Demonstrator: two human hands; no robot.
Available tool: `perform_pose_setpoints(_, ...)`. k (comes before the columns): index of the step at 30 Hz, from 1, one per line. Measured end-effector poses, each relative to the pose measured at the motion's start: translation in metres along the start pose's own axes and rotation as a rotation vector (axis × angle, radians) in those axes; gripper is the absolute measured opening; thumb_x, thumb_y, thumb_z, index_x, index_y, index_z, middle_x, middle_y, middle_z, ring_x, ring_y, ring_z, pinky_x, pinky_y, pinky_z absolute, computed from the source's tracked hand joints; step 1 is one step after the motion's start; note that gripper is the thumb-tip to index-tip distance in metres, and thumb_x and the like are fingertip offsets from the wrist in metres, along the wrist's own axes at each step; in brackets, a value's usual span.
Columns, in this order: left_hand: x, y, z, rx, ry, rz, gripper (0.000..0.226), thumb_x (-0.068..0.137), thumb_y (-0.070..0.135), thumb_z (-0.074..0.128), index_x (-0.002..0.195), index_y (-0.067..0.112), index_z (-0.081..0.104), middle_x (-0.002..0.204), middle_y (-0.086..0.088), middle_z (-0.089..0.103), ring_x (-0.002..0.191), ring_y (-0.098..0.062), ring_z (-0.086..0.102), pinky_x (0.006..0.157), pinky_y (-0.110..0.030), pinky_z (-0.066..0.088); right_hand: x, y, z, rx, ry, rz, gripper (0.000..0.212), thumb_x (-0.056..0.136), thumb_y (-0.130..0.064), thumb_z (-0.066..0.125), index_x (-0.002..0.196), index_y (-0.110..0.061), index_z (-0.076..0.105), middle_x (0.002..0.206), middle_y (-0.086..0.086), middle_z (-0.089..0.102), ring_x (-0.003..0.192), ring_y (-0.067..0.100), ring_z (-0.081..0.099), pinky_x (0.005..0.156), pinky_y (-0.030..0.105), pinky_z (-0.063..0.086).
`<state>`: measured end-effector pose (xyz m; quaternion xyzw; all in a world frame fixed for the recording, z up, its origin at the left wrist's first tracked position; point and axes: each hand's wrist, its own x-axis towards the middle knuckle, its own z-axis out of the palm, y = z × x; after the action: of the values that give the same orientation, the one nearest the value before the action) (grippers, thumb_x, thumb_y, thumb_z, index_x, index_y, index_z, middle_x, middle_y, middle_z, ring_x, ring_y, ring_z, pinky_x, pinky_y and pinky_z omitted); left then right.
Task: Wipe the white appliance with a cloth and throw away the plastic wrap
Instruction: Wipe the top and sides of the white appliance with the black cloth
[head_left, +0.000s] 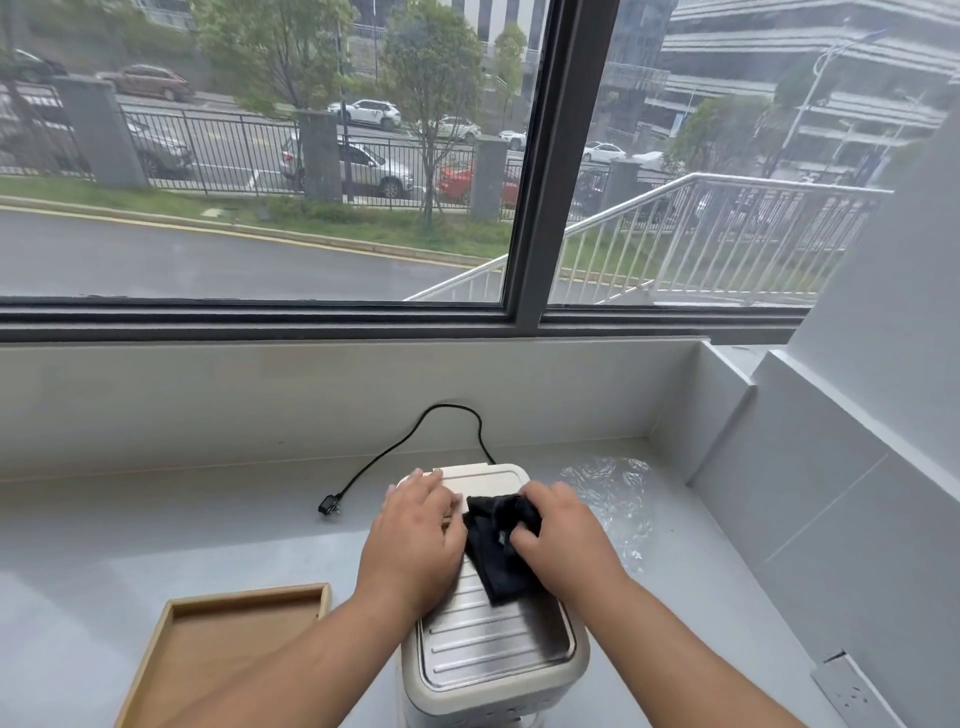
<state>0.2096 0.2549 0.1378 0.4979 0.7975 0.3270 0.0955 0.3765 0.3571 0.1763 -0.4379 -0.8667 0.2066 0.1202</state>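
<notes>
On the grey counter (156, 545), the white appliance (493, 654) stands before me, with a wooden tray (249, 593) to its left and crumpled plastic wrap (618, 499) to its right. My left hand (415, 535) rests flat on its lid. My right hand (566, 540) grips a black cloth (498, 551) there.

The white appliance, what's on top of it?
The left hand rests flat on the white appliance, and the right hand grips a black cloth on its ribbed metal lid. The surface beneath them is hidden.
</notes>
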Motion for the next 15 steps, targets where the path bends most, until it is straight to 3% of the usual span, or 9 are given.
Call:
perform_pose_setpoints(6, 0.001, 0.002, 0.0, 0.011, 0.011, -0.004, 0.03, 0.105, 0.032, 0.051, 0.128, 0.022, 0.067, 0.159, 0.005, 0.046, 0.155, -0.018, 0.026, 0.129, -0.04, 0.012, 0.027, -0.015, 0.007, -0.206, 0.048, -0.076, 0.017, 0.087, -0.025, 0.056, 0.103, -0.023, 0.055, 0.091, 0.0, 0.038, 0.089, 0.031, 0.052, 0.069, 0.037, 0.042)
perform_pose_setpoints(10, 0.001, 0.003, -0.002, 0.01, 0.011, -0.024, 0.038, 0.102, 0.035, 0.054, 0.135, 0.019, 0.063, 0.156, 0.005, 0.049, 0.153, -0.017, 0.028, 0.126, -0.042, 0.021, 0.045, -0.029, 0.01, -0.251, 0.033, -0.154, 0.013, 0.09, -0.022, 0.053, 0.102, -0.019, 0.054, 0.093, 0.001, 0.036, 0.096, 0.032, 0.053, 0.072, 0.039, 0.045)
perform_pose_setpoints(12, 0.001, 0.004, -0.003, -0.01, 0.021, -0.04, 0.04, 0.101, 0.033, 0.053, 0.138, 0.019, 0.059, 0.15, 0.004, 0.054, 0.151, -0.017, 0.031, 0.124, -0.042, 0.025, 0.052, -0.036, 0.014, -0.232, 0.025, -0.18, 0.013, 0.091, -0.022, 0.054, 0.103, -0.018, 0.054, 0.093, 0.001, 0.036, 0.097, 0.032, 0.053, 0.072, 0.038, 0.043)
perform_pose_setpoints(15, 0.001, 0.006, -0.005, -0.075, 0.054, -0.06, 0.031, 0.098, 0.025, 0.051, 0.128, 0.022, 0.06, 0.134, 0.006, 0.063, 0.147, -0.015, 0.037, 0.121, -0.04, 0.03, 0.056, -0.045, 0.023, -0.212, 0.021, -0.234, 0.012, 0.092, -0.024, 0.054, 0.103, -0.018, 0.055, 0.094, 0.001, 0.037, 0.096, 0.032, 0.053, 0.071, 0.036, 0.038)
